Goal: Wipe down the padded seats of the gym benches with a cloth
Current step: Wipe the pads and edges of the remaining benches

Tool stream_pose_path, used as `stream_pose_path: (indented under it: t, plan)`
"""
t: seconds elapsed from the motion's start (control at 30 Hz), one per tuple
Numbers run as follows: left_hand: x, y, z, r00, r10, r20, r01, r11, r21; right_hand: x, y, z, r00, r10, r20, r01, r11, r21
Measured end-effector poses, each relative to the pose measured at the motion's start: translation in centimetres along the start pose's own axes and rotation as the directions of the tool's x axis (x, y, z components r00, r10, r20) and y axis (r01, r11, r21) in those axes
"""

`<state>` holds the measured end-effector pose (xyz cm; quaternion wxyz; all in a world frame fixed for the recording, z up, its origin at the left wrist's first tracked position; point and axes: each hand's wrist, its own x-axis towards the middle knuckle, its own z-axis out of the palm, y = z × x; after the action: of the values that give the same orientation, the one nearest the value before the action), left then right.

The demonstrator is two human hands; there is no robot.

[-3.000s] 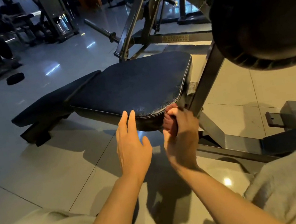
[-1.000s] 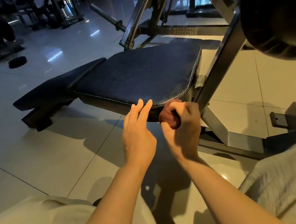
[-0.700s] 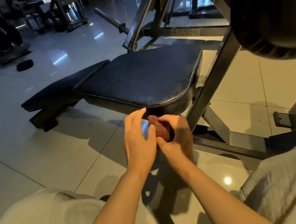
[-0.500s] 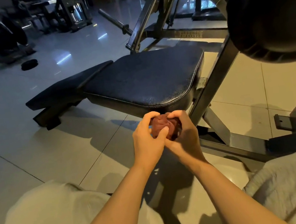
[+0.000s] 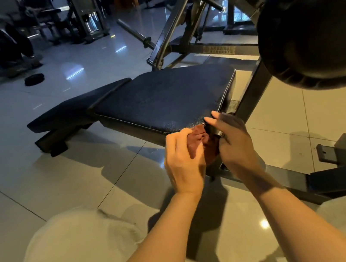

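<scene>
Head view: a bunched reddish cloth (image 5: 201, 143) sits between both hands, just below the near edge of the black padded seat (image 5: 167, 99). The left hand (image 5: 184, 163) has its grip clenched round the cloth; the right hand (image 5: 233, 141) pinches it, fingers partly straight.

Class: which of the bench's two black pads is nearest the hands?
The wide seat pad, its corner by the hands; the narrower pad lies beyond.
</scene>
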<state>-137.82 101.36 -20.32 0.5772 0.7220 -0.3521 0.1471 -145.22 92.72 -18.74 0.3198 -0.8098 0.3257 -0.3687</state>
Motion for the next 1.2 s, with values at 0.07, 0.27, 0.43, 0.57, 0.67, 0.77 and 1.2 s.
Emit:
stream_pose_path:
  t: [0.07,0.27,0.43,0.57,0.67,0.77,1.2]
  plan:
    - [0.1,-1.0,-1.3,0.989,-0.037,-0.145,0.048,0.996,0.076,0.0,-0.1,0.4,1.000,-0.003,-0.020,0.002,0.999,-0.043]
    - [0.3,-0.6,-1.2,0.989,0.143,0.030,-0.145,0.985,0.092,-0.5,-1.1,2.8,0.995,-0.077,-0.059,0.065,0.980,-0.186]
    - [0.6,-1.4,-1.3,0.999,0.016,0.036,-0.020,0.993,0.113,-0.6,-1.1,3.1,0.987,-0.098,-0.127,0.075,0.981,-0.177]
    - [1.2,-3.0,-3.5,0.873,-0.359,-0.331,0.400,0.914,0.062,-0.7,-0.8,3.2,0.979,-0.123,-0.162,0.099,0.984,-0.148]
    - [2.8,-3.0,-3.4,0.859,-0.388,-0.335,0.403,0.915,-0.025,-0.7,-0.7,3.6,0.973,-0.156,-0.171,0.134,0.982,-0.133]
    - [3.2,-2.1,-2.3,0.928,-0.296,-0.228,0.288,0.955,-0.066,-0.7,-0.8,3.5,0.982,-0.116,-0.148,0.093,0.983,-0.157]
    - [-0.8,1.3,2.5,0.969,0.225,0.100,-0.219,0.974,-0.063,-0.9,0.1,-0.8,0.945,0.250,-0.213,-0.169,0.926,0.336]
